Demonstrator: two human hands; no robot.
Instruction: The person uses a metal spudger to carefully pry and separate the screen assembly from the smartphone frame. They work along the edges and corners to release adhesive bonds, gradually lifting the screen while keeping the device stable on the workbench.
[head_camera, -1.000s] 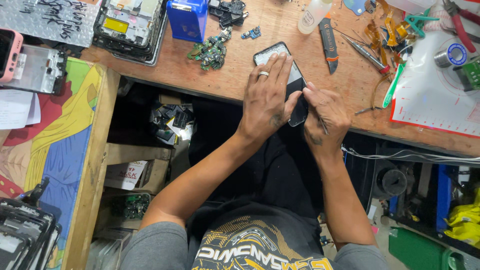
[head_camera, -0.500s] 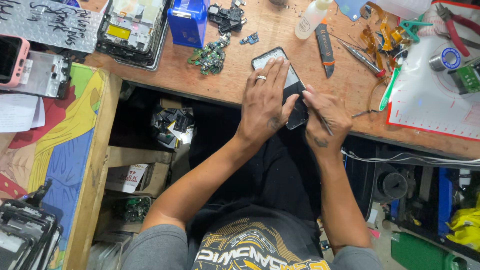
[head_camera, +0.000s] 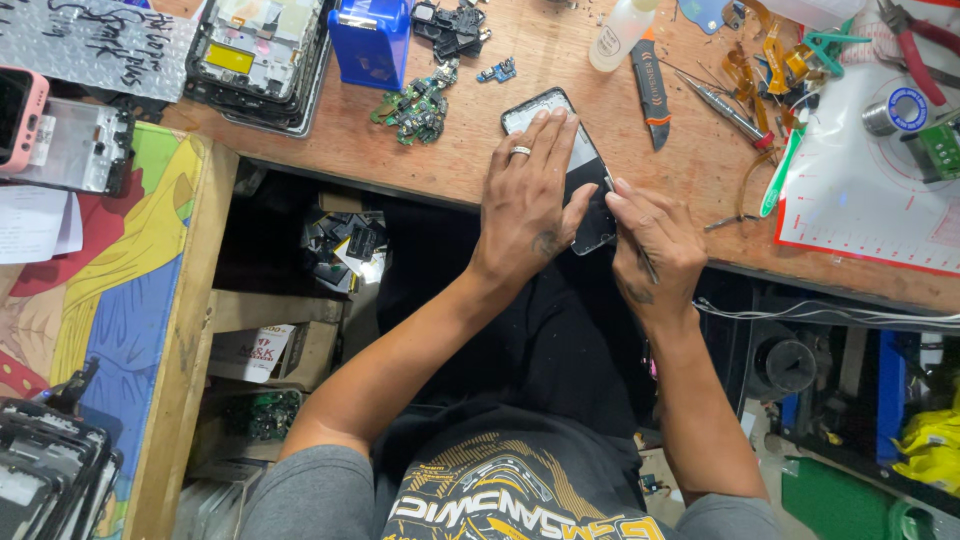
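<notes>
Here the left hand (head_camera: 528, 205) lies flat, fingers spread, pressing a dark phone (head_camera: 560, 130) onto the wooden bench (head_camera: 420, 165) near its front edge. The right hand (head_camera: 655, 245) is curled, pinching a thin tool (head_camera: 645, 262) whose tip meets the phone's lower right side. Just beyond the phone lie a black and orange pry tool (head_camera: 652, 90) and a green circuit board (head_camera: 415, 110). A blue box (head_camera: 370, 40) stands toward the back edge.
</notes>
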